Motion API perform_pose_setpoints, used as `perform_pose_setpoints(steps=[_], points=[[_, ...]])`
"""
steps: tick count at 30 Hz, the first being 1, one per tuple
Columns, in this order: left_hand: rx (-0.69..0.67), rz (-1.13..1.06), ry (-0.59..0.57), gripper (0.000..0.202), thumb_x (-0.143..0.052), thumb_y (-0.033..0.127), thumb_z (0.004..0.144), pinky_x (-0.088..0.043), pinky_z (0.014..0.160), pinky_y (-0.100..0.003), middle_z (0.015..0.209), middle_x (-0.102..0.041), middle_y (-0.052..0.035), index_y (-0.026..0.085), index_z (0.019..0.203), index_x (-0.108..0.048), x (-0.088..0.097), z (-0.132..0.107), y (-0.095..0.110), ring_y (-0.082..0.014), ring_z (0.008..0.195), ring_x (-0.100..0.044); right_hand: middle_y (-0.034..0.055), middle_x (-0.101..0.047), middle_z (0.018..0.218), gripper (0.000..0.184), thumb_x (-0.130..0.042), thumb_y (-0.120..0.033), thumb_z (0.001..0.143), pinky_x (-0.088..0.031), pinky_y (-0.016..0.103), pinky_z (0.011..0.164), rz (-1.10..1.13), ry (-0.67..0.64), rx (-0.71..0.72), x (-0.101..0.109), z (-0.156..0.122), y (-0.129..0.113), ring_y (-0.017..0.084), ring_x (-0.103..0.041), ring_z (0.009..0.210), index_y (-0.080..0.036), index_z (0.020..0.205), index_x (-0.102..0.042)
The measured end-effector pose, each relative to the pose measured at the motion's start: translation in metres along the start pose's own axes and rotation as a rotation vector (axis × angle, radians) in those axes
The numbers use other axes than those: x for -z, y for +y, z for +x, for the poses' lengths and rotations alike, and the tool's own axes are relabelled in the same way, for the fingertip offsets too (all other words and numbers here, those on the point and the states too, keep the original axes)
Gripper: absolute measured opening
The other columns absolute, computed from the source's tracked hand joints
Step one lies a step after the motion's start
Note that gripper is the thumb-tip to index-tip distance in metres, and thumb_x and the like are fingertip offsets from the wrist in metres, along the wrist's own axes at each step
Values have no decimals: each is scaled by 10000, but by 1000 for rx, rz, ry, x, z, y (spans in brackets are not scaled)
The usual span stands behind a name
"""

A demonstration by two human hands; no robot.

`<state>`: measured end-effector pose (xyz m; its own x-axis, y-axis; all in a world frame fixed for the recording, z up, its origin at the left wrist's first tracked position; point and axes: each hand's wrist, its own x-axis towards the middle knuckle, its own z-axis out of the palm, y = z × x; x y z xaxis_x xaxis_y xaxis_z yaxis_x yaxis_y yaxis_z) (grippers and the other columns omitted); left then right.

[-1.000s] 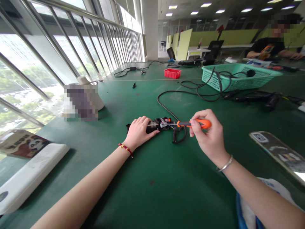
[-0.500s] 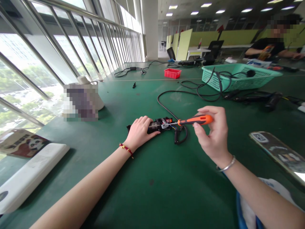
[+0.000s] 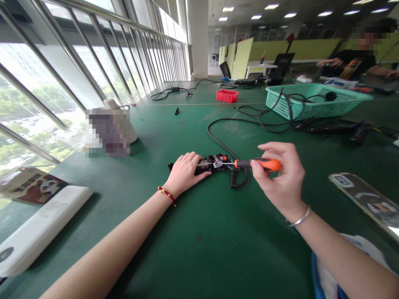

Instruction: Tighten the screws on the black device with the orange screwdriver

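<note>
Near the middle of the green table lies a black corded power tool with its inside exposed, showing colored wires and a grey part. My left hand is wrapped over its body and presses it to the table. In my right hand an orange and black screwdriver is pinched by the handle, its shaft pointing left. The tip reaches the exposed end of the tool; exactly what it touches is too small to tell. A black cord runs from the tool toward the back right.
A teal basket with cable stands at the back right, a small red bin at the back. A phone lies right; a white device and a panda-printed box lie left. Another person sits at the far right.
The screwdriver's handle has turned and dipped slightly in my right hand, and the fingers have shifted on it. My left hand keeps its hold. The camera view has shifted a little.
</note>
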<state>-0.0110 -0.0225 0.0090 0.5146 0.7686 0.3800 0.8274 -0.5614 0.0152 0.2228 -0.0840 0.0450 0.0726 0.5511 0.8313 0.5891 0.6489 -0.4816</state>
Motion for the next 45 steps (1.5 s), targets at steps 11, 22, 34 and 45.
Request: perform_pose_setpoints(steps=[11, 22, 34, 45], points=[[0, -2, -12, 324, -466, 458, 910, -436, 790, -348, 959, -602, -76, 164, 1021, -549, 1, 0, 1, -224, 879, -569, 12, -616, 803, 211, -654, -265, 762, -501, 292, 599, -39, 11, 9, 1, 1, -2, 144, -576, 649, -231, 959, -585], [2, -8, -14, 287, -476, 430, 906, -440, 807, -351, 971, -609, -73, 177, 1024, -544, 2, 0, 2, -224, 894, -575, 46, -612, 923, 315, -615, -241, 768, -525, 328, 699, -5, 23, 40, 0, 0, 2, 177, -614, 771, -213, 1076, -551], [2, -20, -17, 292, -479, 423, 902, -436, 815, -357, 972, -615, -73, 172, 1036, -546, 2, 1, 2, -227, 896, -577, 35, -624, 848, 318, -654, -202, 731, -524, 346, 706, -8, -15, 51, 2, -2, 2, 190, -596, 781, -223, 1039, -575], [2, -9, -25, 309, -481, 429, 904, -437, 821, -356, 977, -615, -67, 163, 1047, -550, 2, 1, 2, -228, 903, -579, -6, -597, 679, 216, -657, -214, 742, -515, 313, 649, -79, -14, 63, 2, -2, 0, 171, -586, 686, -224, 951, -602]])
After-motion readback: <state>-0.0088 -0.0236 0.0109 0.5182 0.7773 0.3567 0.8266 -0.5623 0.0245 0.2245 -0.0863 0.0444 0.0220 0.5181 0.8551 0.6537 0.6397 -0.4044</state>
